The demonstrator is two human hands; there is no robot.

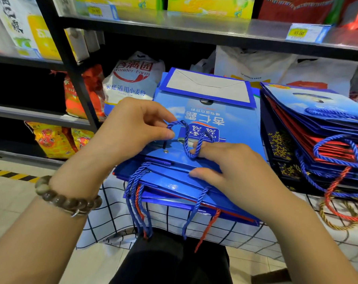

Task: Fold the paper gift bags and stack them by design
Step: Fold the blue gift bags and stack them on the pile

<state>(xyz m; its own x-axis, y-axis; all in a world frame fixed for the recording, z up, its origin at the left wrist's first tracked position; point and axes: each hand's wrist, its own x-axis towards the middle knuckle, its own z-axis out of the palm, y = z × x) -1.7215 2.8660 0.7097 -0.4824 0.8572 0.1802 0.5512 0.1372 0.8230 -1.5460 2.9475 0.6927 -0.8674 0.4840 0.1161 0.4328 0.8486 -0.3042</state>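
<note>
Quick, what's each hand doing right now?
Left hand: pinches the blue cord handle.
Right hand: open, resting on the top blue bag, cord looped over one finger.

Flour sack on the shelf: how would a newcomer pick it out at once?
Start at the black shelving and look behind the central stack of blue gift bags, to its left. The flour sack stands there. Unlike the red-orange packets beside it, it is white with a red swoosh and the words Wonder Farm.

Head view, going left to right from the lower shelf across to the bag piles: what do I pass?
yellow snack packets → white flour sack → blue gift bag stack → mixed blue and red bag stack
</note>
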